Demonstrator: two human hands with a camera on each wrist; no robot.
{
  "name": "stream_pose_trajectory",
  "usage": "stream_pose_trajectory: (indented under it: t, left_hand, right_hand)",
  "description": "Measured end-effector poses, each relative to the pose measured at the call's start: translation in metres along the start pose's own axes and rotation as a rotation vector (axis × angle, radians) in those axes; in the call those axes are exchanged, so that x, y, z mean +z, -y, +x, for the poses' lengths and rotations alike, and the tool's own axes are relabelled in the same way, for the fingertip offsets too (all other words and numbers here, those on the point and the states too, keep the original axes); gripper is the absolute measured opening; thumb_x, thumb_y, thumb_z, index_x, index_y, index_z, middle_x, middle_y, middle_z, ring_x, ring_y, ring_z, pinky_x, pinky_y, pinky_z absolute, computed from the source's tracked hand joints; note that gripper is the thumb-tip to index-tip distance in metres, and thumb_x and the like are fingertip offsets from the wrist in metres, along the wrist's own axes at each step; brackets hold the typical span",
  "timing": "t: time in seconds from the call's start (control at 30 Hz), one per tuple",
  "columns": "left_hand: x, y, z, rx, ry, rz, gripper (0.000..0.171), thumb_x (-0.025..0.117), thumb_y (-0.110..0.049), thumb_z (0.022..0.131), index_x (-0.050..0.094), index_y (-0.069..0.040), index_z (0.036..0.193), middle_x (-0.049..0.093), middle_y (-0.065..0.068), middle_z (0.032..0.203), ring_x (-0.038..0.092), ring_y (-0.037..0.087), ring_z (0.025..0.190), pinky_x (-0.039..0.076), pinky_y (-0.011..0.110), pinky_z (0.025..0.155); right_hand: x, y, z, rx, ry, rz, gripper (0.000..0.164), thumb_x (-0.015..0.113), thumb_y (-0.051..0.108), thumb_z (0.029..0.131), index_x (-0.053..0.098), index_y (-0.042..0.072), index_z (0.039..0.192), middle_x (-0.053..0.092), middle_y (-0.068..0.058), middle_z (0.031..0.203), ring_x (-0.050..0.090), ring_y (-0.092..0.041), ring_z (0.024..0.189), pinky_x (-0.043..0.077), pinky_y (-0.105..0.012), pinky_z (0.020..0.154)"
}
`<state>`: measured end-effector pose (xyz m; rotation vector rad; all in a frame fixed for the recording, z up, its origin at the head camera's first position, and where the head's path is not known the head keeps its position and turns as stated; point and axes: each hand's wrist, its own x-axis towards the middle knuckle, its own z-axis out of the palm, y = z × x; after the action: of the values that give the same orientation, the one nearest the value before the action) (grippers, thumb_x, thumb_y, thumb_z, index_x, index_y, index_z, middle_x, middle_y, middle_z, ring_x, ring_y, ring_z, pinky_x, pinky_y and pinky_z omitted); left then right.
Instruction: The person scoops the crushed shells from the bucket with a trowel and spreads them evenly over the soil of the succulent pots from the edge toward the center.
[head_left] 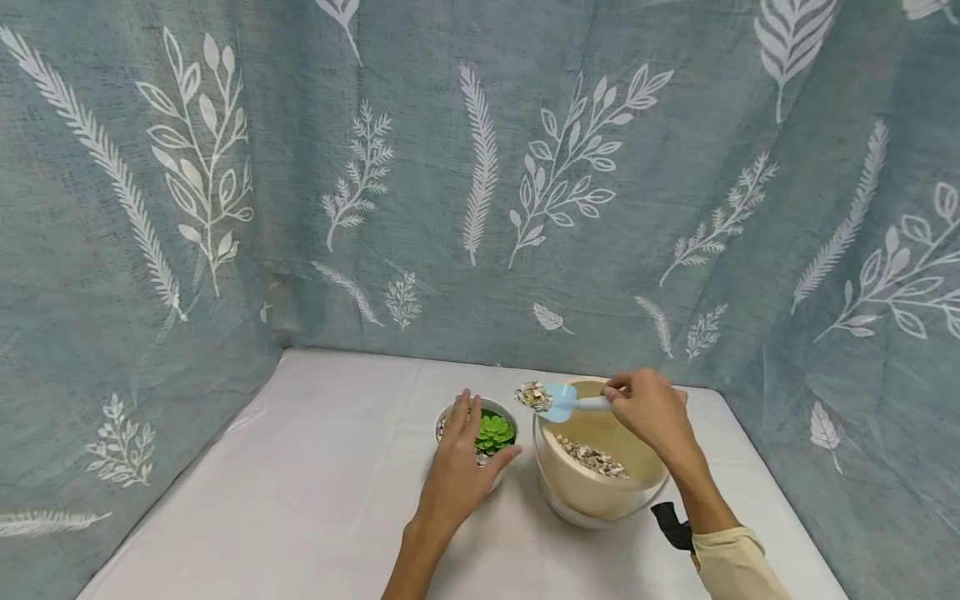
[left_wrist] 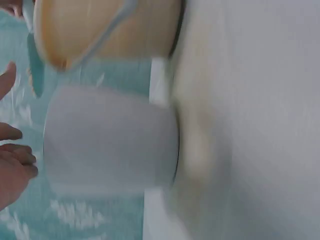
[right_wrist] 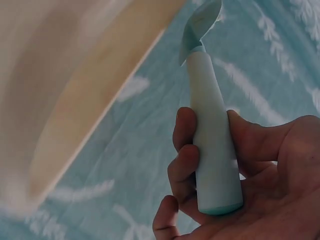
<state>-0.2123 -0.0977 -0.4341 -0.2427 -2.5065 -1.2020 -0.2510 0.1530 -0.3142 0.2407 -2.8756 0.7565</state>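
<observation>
My right hand (head_left: 652,412) grips the pale handle of a small light-blue trowel (head_left: 558,402) above the rim of a beige bucket (head_left: 592,492). Pebbles (head_left: 533,395) fill the trowel's blade, which points left toward a white pot (left_wrist: 110,140). In the right wrist view, curled fingers and thumb wrap the trowel handle (right_wrist: 212,135). A green succulent (head_left: 495,433) sits in the pot with pebbles around it. Over the pot's left side hovers my left hand (head_left: 461,467), its fingers spread and holding nothing; it partly hides the pot in the head view.
More pebbles (head_left: 592,458) lie in the bottom of the bucket, whose handle (left_wrist: 107,32) hangs down its side. Both containers stand on a white-covered table (head_left: 315,467). A teal curtain with white leaf prints (head_left: 420,208) rises behind and at both sides.
</observation>
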Motion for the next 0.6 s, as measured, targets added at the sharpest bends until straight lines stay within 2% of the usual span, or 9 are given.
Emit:
stream_pose_trajectory:
  t: [0.1, 0.2, 0.37, 0.47, 0.53, 0.6]
  left_hand:
    - [-0.014, 0.014, 0.000, -0.116, 0.017, -0.002, 0.106, 0.083, -0.049, 0.086, 0.032, 0.006, 0.161, 0.019, 0.028, 0.172, 0.018, 0.052, 0.159, 0.030, 0.066, 0.125]
    - [-0.023, 0.027, 0.000, -0.191, 0.077, 0.000, 0.114, 0.085, -0.053, 0.083, 0.028, 0.005, 0.162, 0.015, 0.030, 0.172, 0.017, 0.058, 0.157, 0.030, 0.069, 0.123]
    - [-0.021, 0.036, -0.004, -0.231, 0.156, 0.012, 0.119, 0.087, -0.056, 0.079, 0.028, 0.004, 0.162, 0.018, 0.029, 0.172, 0.027, 0.060, 0.152, 0.036, 0.070, 0.119]
    - [-0.020, 0.036, -0.002, -0.232, 0.141, 0.020, 0.121, 0.089, -0.055, 0.077, 0.027, 0.005, 0.163, 0.023, 0.028, 0.171, 0.033, 0.056, 0.152, 0.039, 0.067, 0.118]
    - [-0.021, 0.035, -0.001, -0.233, 0.127, 0.022, 0.123, 0.091, -0.053, 0.076, 0.025, 0.005, 0.163, 0.026, 0.028, 0.170, 0.035, 0.054, 0.152, 0.040, 0.065, 0.118]
    - [-0.022, 0.035, 0.000, -0.239, 0.123, 0.024, 0.124, 0.091, -0.052, 0.076, 0.025, 0.006, 0.163, 0.028, 0.028, 0.170, 0.037, 0.053, 0.152, 0.042, 0.064, 0.117]
  right_hand:
    - [0.016, 0.014, 0.011, -0.028, 0.008, -0.015, 0.023, 0.062, 0.014, 0.100, 0.082, 0.005, 0.106, 0.082, -0.014, 0.098, 0.062, -0.025, 0.072, 0.038, -0.058, 0.089]
    - [0.030, 0.027, 0.021, -0.052, 0.000, -0.041, 0.021, 0.064, 0.010, 0.096, 0.084, 0.007, 0.101, 0.081, -0.012, 0.095, 0.056, -0.024, 0.068, 0.034, -0.054, 0.085]
    - [0.049, 0.037, 0.029, -0.083, -0.042, -0.105, 0.019, 0.066, 0.006, 0.089, 0.084, 0.010, 0.094, 0.081, -0.009, 0.093, 0.062, -0.027, 0.074, 0.033, -0.049, 0.079]
    - [0.059, 0.042, 0.030, -0.132, -0.077, -0.151, 0.021, 0.063, 0.001, 0.086, 0.072, 0.012, 0.070, 0.064, -0.002, 0.070, 0.053, -0.024, 0.071, 0.026, -0.045, 0.078]
    - [0.065, 0.045, 0.029, -0.191, -0.123, -0.182, 0.025, 0.063, -0.003, 0.083, 0.066, 0.014, 0.065, 0.055, 0.001, 0.064, 0.047, -0.023, 0.069, 0.022, -0.043, 0.076]
    - [0.070, 0.047, 0.027, -0.249, -0.167, -0.223, 0.026, 0.066, -0.004, 0.084, 0.066, 0.015, 0.065, 0.054, 0.001, 0.063, 0.045, -0.022, 0.068, 0.021, -0.043, 0.076]
